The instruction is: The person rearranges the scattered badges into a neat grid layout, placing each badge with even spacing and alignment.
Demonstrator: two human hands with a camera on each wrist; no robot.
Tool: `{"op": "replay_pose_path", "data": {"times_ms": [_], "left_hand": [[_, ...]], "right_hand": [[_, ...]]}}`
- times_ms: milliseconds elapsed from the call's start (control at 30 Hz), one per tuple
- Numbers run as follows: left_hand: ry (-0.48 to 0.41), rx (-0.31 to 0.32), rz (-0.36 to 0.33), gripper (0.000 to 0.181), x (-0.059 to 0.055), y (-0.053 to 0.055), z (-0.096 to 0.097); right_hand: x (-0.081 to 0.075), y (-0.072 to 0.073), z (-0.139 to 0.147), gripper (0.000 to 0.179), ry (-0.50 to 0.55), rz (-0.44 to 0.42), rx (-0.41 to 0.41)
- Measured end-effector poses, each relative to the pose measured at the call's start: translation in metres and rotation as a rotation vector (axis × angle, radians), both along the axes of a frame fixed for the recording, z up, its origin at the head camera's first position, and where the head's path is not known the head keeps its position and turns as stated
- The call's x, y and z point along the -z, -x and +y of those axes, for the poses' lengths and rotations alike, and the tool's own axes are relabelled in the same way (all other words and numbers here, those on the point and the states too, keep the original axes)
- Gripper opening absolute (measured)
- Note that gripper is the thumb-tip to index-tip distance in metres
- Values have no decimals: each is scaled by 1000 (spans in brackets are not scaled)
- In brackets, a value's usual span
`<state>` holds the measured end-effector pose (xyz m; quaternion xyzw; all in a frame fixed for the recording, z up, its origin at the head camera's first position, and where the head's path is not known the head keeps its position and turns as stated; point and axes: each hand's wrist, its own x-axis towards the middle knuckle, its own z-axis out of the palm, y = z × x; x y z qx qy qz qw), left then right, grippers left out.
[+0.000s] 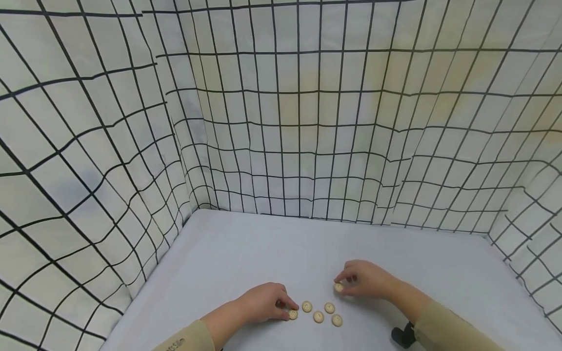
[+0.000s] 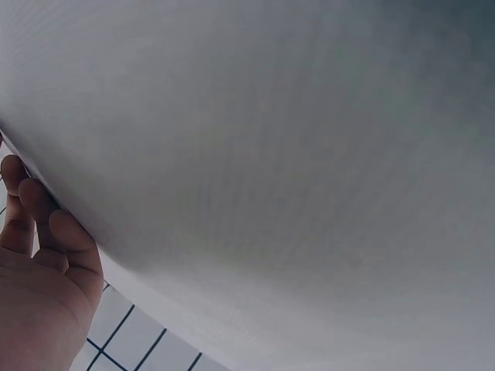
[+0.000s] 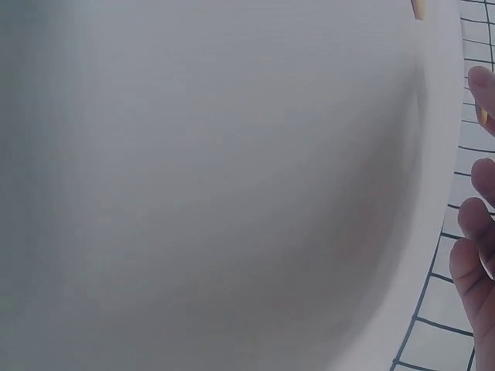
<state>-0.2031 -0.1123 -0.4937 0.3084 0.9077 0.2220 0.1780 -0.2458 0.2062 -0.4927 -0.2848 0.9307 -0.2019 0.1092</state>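
Round beige buttons lie in a loose cluster on the white tabletop in the head view. My left hand (image 1: 265,302) is at the cluster's left end and pinches a button (image 1: 292,314) between thumb and index finger, low at the table surface. Up and to the right of the cluster, my right hand (image 1: 366,279) grips another button (image 1: 338,287) by its edges, its face towards the camera. Between the hands lie several more, among them a button (image 1: 307,306) close by the left fingertips and a button (image 1: 330,307) nearer the right hand. Both wrist views show curled fingers (image 2: 73,232) (image 3: 468,263).
The white tabletop (image 1: 263,243) reaches back to white walls with a black grid (image 1: 307,122) behind and at both sides. A small black object (image 1: 403,336) shows beside the right sleeve (image 1: 448,326).
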Motion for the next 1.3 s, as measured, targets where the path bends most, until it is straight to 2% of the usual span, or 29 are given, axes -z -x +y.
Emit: {"op": "replay_pose_path", "data": {"times_ms": [467, 900, 1300], "left_hand": [[7, -26, -10, 23, 1, 0, 2], [9, -14, -12, 23, 3, 1, 2], [16, -5, -2, 23, 4, 2, 1]], "right_hand": [[2, 24, -6, 25, 57, -11, 32], [4, 45, -24, 23, 107, -71, 132], [13, 68, -41, 24, 113, -143, 285]]}}
